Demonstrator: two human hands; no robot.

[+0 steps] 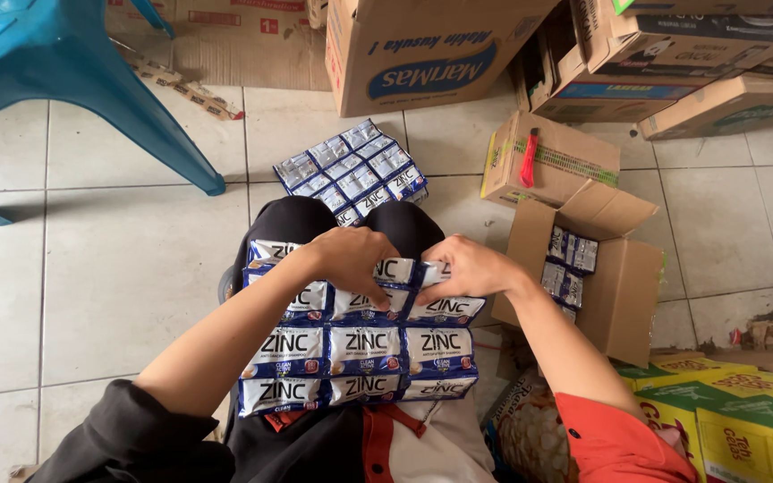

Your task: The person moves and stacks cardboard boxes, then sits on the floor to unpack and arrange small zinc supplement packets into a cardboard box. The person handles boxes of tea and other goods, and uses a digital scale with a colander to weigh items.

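left hand (353, 259): fingers curled, pinching top edge of the sachet sheet (360, 344), left of centre
right hand (469, 268): fingers curled, pinching same top edge, just beside left hand
sachet sheet: blue-and-white joined shampoo sachets in a grid of rows, lying across the person's lap, top row folded under the hands
second sachet sheet (351, 170): flat on tiled floor (118, 268), just beyond the knees
open cardboard box (615, 277): right of lap, flaps up, more sachets inside
closed carton (547, 161): behind the open box, red cutter (530, 159) on top
blue plastic chair (55, 72): far left
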